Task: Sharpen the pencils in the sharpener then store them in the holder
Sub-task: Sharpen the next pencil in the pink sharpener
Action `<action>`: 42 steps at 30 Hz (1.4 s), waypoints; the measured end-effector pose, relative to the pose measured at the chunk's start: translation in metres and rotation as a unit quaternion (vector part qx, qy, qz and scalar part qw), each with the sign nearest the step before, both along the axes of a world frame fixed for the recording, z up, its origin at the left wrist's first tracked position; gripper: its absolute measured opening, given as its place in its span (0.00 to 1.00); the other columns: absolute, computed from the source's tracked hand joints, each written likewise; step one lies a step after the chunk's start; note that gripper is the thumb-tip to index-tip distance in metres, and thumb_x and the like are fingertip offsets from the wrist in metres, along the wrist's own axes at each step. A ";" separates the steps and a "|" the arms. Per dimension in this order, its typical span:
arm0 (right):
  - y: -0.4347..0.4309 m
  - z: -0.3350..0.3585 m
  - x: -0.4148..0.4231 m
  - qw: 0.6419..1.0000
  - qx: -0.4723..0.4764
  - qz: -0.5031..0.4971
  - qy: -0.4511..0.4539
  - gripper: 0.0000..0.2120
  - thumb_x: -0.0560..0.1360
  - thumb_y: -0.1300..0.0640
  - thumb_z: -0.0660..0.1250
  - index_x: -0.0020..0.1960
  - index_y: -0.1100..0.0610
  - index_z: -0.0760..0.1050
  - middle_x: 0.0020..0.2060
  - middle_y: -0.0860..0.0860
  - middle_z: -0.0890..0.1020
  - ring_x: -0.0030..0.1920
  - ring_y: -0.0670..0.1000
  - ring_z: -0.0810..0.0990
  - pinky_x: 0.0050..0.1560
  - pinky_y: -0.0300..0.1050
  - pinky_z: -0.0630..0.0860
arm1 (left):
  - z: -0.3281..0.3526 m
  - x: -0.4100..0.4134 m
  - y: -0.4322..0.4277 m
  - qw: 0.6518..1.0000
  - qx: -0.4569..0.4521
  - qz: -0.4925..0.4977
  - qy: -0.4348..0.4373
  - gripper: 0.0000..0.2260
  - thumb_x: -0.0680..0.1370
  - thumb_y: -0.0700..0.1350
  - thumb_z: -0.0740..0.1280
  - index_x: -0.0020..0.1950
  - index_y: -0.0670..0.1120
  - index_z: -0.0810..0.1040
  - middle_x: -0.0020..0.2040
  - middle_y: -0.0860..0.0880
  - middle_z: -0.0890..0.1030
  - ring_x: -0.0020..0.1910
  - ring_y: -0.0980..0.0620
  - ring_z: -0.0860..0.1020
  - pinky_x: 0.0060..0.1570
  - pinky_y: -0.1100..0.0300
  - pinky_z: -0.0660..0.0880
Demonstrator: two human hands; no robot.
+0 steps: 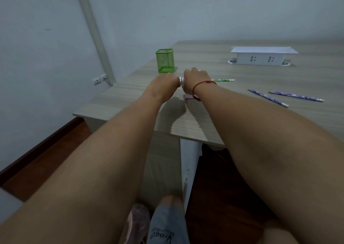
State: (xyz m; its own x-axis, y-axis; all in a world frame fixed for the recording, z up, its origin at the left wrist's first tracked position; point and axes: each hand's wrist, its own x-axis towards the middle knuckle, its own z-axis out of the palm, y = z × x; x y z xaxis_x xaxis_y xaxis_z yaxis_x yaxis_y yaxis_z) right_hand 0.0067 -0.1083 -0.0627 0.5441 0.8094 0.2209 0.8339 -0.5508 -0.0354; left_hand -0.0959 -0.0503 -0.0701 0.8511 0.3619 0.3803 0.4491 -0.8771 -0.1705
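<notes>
Sharpener [181, 82] between hands [164, 84] [195, 80] (mostly hidden)

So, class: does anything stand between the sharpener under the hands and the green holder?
Nothing visible does. The green holder stands just beyond the left hand, only tabletop showing between it and the sharpener. The purple pencils and socket box lie off to the right.

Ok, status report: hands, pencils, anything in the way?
Hands: right hand grips sharpener, left hand at its end, fingers hidden. Pencils: green pencil beside right hand, two purple pencils waiting; holder looks empty. Nothing in the way.
</notes>
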 end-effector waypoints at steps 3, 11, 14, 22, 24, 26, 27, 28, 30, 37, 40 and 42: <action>0.000 0.003 -0.001 1.000 -0.006 0.002 0.001 0.20 0.79 0.56 0.57 0.70 0.60 0.67 0.66 0.60 0.71 0.67 0.63 0.71 0.67 0.57 0.69 | -0.001 0.000 -0.004 0.997 -0.072 0.012 -0.001 0.10 0.80 0.40 0.59 0.52 0.37 0.78 0.51 0.36 0.81 0.49 0.38 0.78 0.42 0.54 0.67; -0.005 0.002 0.011 0.999 -0.013 0.038 -0.003 0.19 0.80 0.54 0.57 0.69 0.59 0.67 0.66 0.60 0.71 0.65 0.63 0.73 0.63 0.53 0.70 | -0.023 0.013 -0.003 0.987 -0.126 0.057 0.077 0.12 0.81 0.41 0.58 0.58 0.37 0.78 0.56 0.38 0.80 0.56 0.40 0.78 0.57 0.51 0.73; -0.005 0.003 0.011 0.999 0.003 0.043 -0.016 0.18 0.80 0.55 0.57 0.68 0.60 0.68 0.64 0.59 0.72 0.63 0.62 0.74 0.60 0.52 0.71 | -0.025 0.019 0.007 0.986 -0.127 0.053 0.092 0.12 0.81 0.42 0.58 0.58 0.38 0.78 0.56 0.38 0.80 0.55 0.40 0.79 0.58 0.50 0.74; -0.004 -0.003 0.014 0.998 0.029 0.051 -0.016 0.20 0.81 0.53 0.54 0.70 0.60 0.67 0.68 0.59 0.70 0.68 0.61 0.70 0.67 0.52 0.65 | -0.015 0.023 0.029 0.990 -0.052 -0.017 0.132 0.15 0.81 0.46 0.59 0.64 0.42 0.75 0.59 0.39 0.79 0.56 0.39 0.78 0.53 0.50 0.72; -0.003 -0.003 0.015 0.998 0.019 0.055 -0.016 0.20 0.81 0.53 0.55 0.70 0.60 0.66 0.68 0.59 0.70 0.68 0.60 0.70 0.67 0.52 0.65 | -0.014 0.029 0.037 0.989 -0.033 -0.016 0.143 0.14 0.80 0.46 0.59 0.61 0.41 0.77 0.57 0.38 0.80 0.54 0.39 0.79 0.51 0.51 0.73; -0.002 -0.004 0.017 0.998 0.010 0.059 -0.013 0.20 0.80 0.54 0.57 0.70 0.59 0.66 0.68 0.58 0.70 0.68 0.60 0.70 0.67 0.53 0.65 | -0.011 0.035 0.043 0.989 -0.024 -0.009 0.147 0.14 0.80 0.46 0.59 0.58 0.41 0.79 0.54 0.37 0.81 0.52 0.38 0.79 0.49 0.51 0.74; -0.002 -0.003 0.018 0.998 0.007 0.060 -0.012 0.20 0.79 0.55 0.58 0.70 0.59 0.66 0.68 0.58 0.70 0.68 0.60 0.70 0.67 0.53 0.66 | -0.007 0.037 0.045 0.989 -0.020 -0.006 0.146 0.14 0.80 0.46 0.59 0.57 0.41 0.79 0.53 0.37 0.81 0.51 0.38 0.79 0.48 0.51 0.74; -0.002 -0.003 0.019 0.998 0.004 0.062 -0.012 0.20 0.79 0.55 0.60 0.69 0.59 0.66 0.67 0.58 0.71 0.68 0.60 0.70 0.66 0.53 0.66 | -0.002 0.040 0.047 0.989 -0.011 -0.004 0.148 0.14 0.80 0.46 0.60 0.57 0.40 0.79 0.53 0.37 0.80 0.51 0.38 0.80 0.46 0.52 0.73; -0.002 -0.003 0.021 0.998 0.000 0.067 -0.016 0.20 0.78 0.55 0.61 0.69 0.59 0.67 0.66 0.58 0.72 0.66 0.60 0.72 0.65 0.53 0.68 | 0.010 0.044 0.048 0.990 0.010 -0.002 0.143 0.13 0.80 0.45 0.60 0.55 0.38 0.79 0.52 0.36 0.80 0.51 0.37 0.79 0.43 0.53 0.71; 0.006 0.005 0.019 0.999 -0.019 0.028 0.031 0.22 0.79 0.53 0.60 0.71 0.59 0.65 0.68 0.59 0.70 0.68 0.63 0.70 0.66 0.58 0.69 | 0.040 0.044 0.049 0.997 0.048 -0.010 0.061 0.14 0.82 0.44 0.59 0.56 0.37 0.79 0.53 0.34 0.80 0.51 0.35 0.79 0.46 0.47 0.74; 0.006 0.008 0.016 0.999 -0.020 0.020 0.029 0.21 0.81 0.53 0.56 0.71 0.59 0.66 0.68 0.59 0.70 0.67 0.63 0.70 0.66 0.60 0.69 | 0.041 0.035 0.040 0.998 0.053 -0.007 0.043 0.13 0.82 0.43 0.58 0.57 0.37 0.78 0.54 0.34 0.79 0.53 0.34 0.78 0.47 0.47 0.73; 0.004 0.007 0.014 0.999 -0.015 0.022 0.020 0.20 0.81 0.53 0.56 0.70 0.59 0.66 0.67 0.60 0.70 0.66 0.64 0.71 0.65 0.58 0.70 | 0.034 0.029 0.034 0.998 0.052 -0.008 0.028 0.12 0.81 0.41 0.58 0.58 0.37 0.78 0.53 0.34 0.79 0.52 0.34 0.79 0.46 0.46 0.74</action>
State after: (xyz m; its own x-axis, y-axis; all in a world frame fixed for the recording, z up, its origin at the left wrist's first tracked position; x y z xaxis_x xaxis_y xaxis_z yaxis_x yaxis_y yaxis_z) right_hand 0.0209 -0.1039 -0.0556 0.5153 0.8390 0.1747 0.8558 -0.5146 -0.0531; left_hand -0.0673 -0.0161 -0.0365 0.8778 0.3087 0.3662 0.4218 -0.8606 -0.2855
